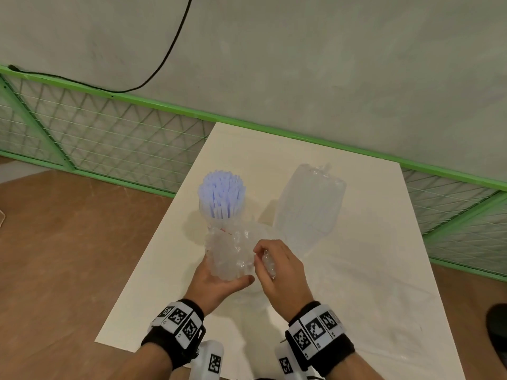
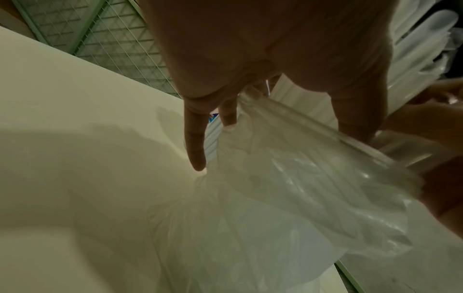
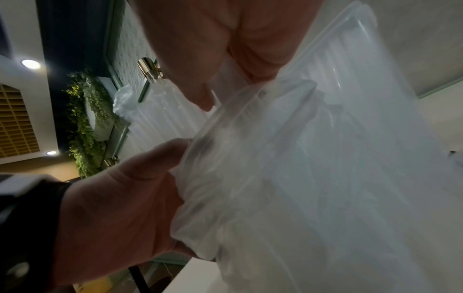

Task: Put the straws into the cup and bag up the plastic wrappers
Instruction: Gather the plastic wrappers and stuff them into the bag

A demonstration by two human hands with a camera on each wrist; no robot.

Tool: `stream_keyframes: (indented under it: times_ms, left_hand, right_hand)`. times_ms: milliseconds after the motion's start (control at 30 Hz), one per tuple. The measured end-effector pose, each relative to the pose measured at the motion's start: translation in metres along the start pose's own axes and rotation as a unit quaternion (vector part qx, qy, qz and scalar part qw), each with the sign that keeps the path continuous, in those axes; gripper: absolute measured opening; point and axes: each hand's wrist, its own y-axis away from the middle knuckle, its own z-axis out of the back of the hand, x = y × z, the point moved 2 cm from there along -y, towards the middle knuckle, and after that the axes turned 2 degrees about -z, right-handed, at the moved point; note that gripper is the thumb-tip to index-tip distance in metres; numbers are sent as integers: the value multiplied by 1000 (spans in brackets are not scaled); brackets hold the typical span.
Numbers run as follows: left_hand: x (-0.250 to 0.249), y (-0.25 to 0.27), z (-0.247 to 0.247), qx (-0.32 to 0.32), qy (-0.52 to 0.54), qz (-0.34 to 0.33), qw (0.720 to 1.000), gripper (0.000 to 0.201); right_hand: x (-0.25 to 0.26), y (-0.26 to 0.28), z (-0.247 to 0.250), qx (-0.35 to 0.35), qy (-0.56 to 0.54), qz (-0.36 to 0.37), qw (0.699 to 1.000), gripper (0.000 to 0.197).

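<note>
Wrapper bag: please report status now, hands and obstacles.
Left hand holds wrapper bag from below. Right hand pinches crumpled wrappers at its mouth. Straws in cup. Nothing blocking.
</note>
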Motion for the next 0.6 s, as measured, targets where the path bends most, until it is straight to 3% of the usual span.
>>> stream_keyframes:
  times_ms: [267, 400, 600]
  left_hand:
    - [-3, -1, -1, -11, 14, -12, 1000, 67]
    - [-9, 2, -4, -4, 33, -30, 999, 73]
    - [-10, 2, -5, -10, 27, -19, 999, 67]
  right_hand:
    - [19, 2, 16, 56, -88, 24, 994, 24]
    - [19, 6, 10, 96, -72, 19, 993, 29]
    - [16, 2, 6, 42, -26, 31, 998, 24]
